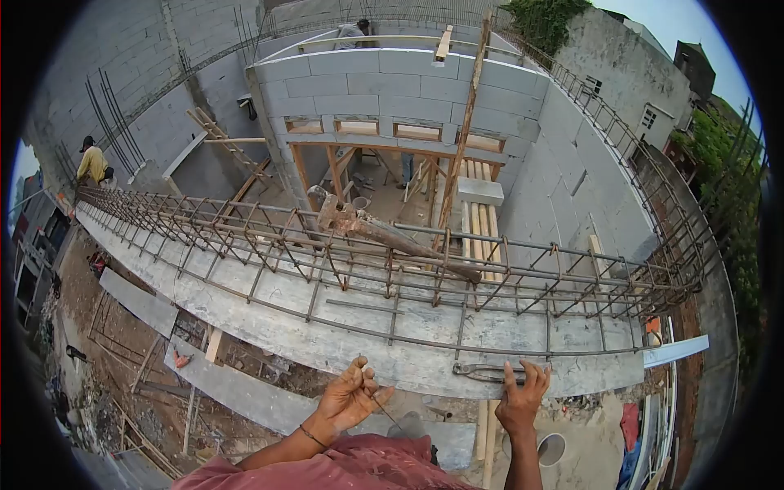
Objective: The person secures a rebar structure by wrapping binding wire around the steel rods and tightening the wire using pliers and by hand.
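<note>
A long cage of steel rebar (392, 314) runs across the view above a pale, flat board (269, 314). Low in the centre, my left hand (351, 396) is closed on a thin wire, with its fingers pinched together. To its right, my right hand (524, 400) touches the handles of metal pincers (482, 372), which lie on the board near its front edge; its fingers are bent and partly spread. On top of the rebar cage rests a hammer (392, 235) with a worn handle. A short loose rod (363, 307) lies inside the cage.
A worker in yellow (95, 163) is at the far left, another person (353, 34) behind the block wall (400, 84). A wooden pole (466, 122) stands beyond the cage. Lower planks (237, 392) and debris lie below the board. A round bucket (551, 449) is at lower right.
</note>
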Motion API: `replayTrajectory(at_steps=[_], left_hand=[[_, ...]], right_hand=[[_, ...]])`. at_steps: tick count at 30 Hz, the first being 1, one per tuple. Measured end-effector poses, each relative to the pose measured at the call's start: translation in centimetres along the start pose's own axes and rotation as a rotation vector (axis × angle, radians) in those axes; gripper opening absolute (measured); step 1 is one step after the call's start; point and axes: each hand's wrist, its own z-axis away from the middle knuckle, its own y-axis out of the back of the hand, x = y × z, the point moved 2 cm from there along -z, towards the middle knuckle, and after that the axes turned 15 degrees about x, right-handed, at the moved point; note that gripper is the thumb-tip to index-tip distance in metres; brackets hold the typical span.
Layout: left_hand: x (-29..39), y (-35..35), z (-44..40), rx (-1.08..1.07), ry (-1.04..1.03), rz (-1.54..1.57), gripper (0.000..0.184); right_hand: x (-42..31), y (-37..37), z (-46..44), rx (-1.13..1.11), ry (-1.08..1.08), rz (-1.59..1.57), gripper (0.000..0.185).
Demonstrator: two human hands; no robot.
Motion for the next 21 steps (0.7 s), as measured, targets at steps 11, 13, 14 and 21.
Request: replayTrajectory(at_steps=[11, 13, 14, 21], left_hand=[[-1.7, -2.1, -3.0, 0.134, -0.4, -0.456, 0.009], [-1.2, -2.9, -2.8, 0.116, -0.473, -0.49, 0.009], [-0.6, -3.1, -2.9, 0.079, -0.548, -0.472, 0.01], [2.4, -3.0, -0.5, 0.056, -0.552, -0.327, 0.014]], right_hand=[[-19.2, -0.9, -2.9, -0.331, -0.231, -0.879, 0.029], [-20.6, -1.4, -2.8, -0.505, -0.718, -0.911, 0.023], [-21.1, -1.5, -2.8, -0.504, -0.711, -0.913, 0.023], [-21.7, -3.5, -6.2, 0.22, 0.0, -0.543, 0.017]])
